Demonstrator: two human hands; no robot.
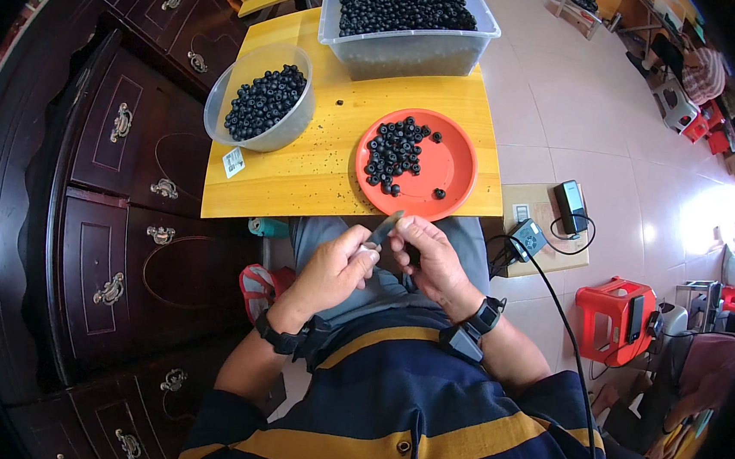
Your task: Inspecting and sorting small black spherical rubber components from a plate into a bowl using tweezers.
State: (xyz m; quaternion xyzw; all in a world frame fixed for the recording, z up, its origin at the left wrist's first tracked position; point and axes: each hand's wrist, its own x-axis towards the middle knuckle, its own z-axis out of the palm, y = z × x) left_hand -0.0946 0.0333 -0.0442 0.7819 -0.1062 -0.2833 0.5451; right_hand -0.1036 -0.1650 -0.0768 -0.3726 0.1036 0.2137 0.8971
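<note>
My left hand (335, 266) is closed around the lower end of a short, dark, flat blade-like strip (386, 228), which slants up to the right over my lap. My right hand (431, 260) has its thumb and finger pinched at the strip's upper end; whatever else may be between those fingertips is hidden. Just beyond both hands, an orange-red plate (454, 172) sits at the table's near edge. Small black bead-like pieces (394, 150) are heaped on its left half, with a few loose ones, one near the front.
A yellow wooden table (339, 154) carries a round clear tub (293, 129) and a large clear bin (407, 56), both holding black pieces. Dark drawers (99, 135) stand at left. Right are a black cable (552, 296), a red stool (611, 313) and other people (705, 377).
</note>
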